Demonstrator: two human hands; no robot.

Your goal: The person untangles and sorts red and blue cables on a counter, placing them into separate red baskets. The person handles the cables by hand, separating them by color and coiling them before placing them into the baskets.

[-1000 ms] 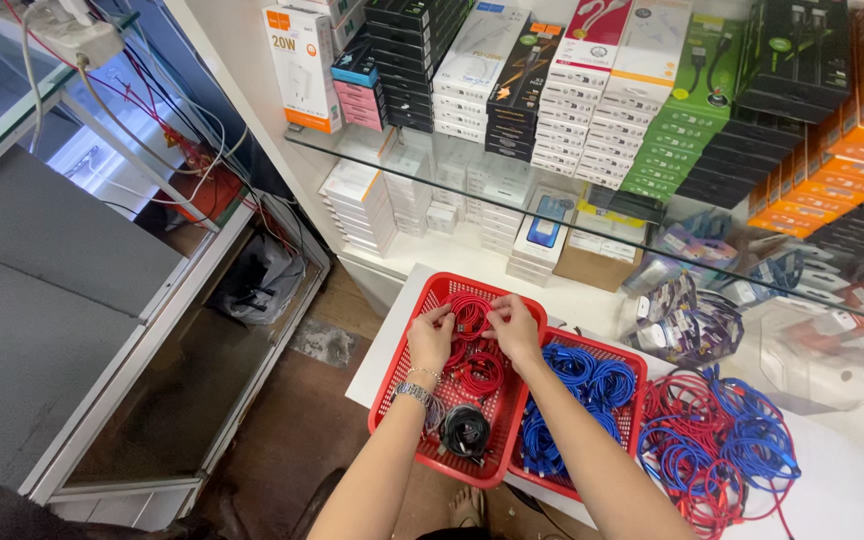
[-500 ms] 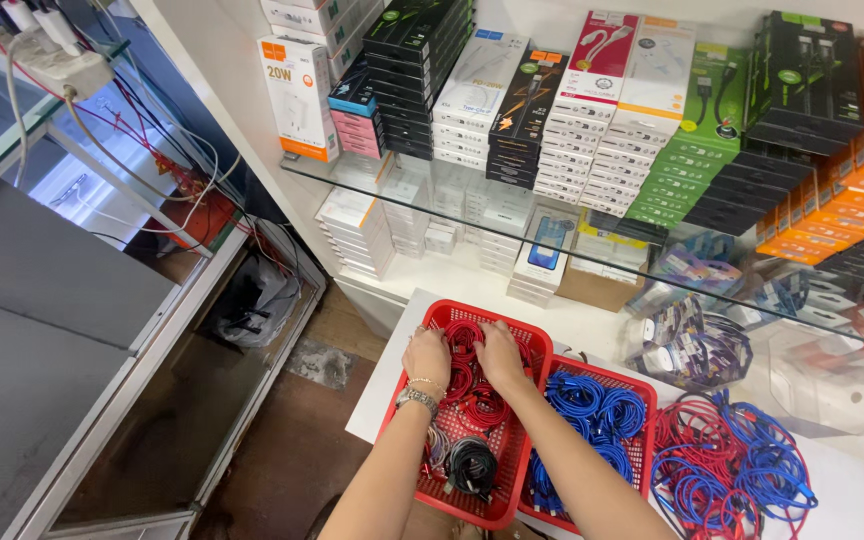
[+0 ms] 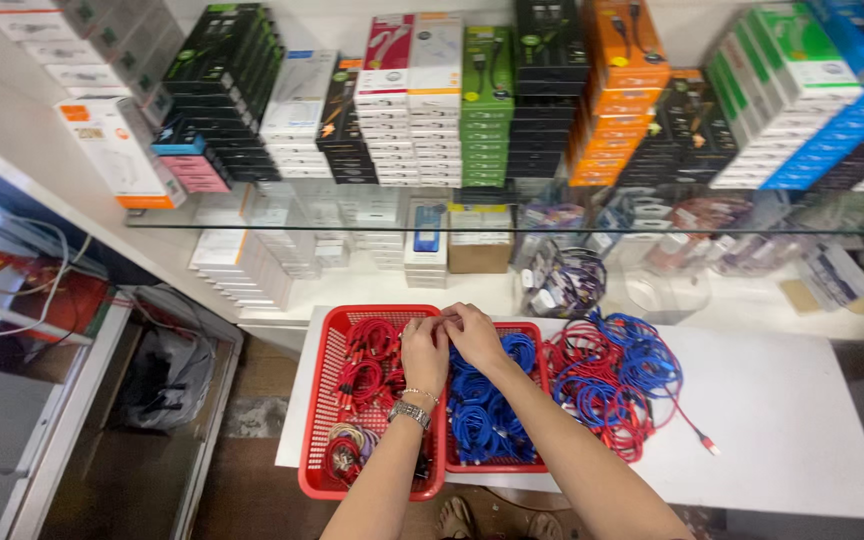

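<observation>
Reaching forward from the bottom of the view, I've got both forearms angled up and inward, left hand (image 3: 424, 352) and right hand (image 3: 472, 332) meeting fingertip to fingertip over the divide between the two baskets. Fingers of both are pinched together on something small there, likely a cable end, though I cannot tell exactly what each grip has clamped. A metal watch (image 3: 409, 412) sits on my left wrist.

Under the left hand, the left red basket (image 3: 318, 400) holds coiled red cables (image 3: 367, 362); the right red basket (image 3: 537, 352) is packed with blue cables (image 3: 482, 415). Just right of it, a loose heap of red and blue cables (image 3: 612, 378) sprawls on the white bench (image 3: 792, 410).

Behind, a glass shelf (image 3: 352, 224) runs across, clear tubs (image 3: 562, 282) beneath it. Above, stacked flat boxes stand in columns: black (image 3: 222, 70), white (image 3: 297, 120), green (image 3: 488, 110), orange (image 3: 617, 100), blue (image 3: 852, 90).
</observation>
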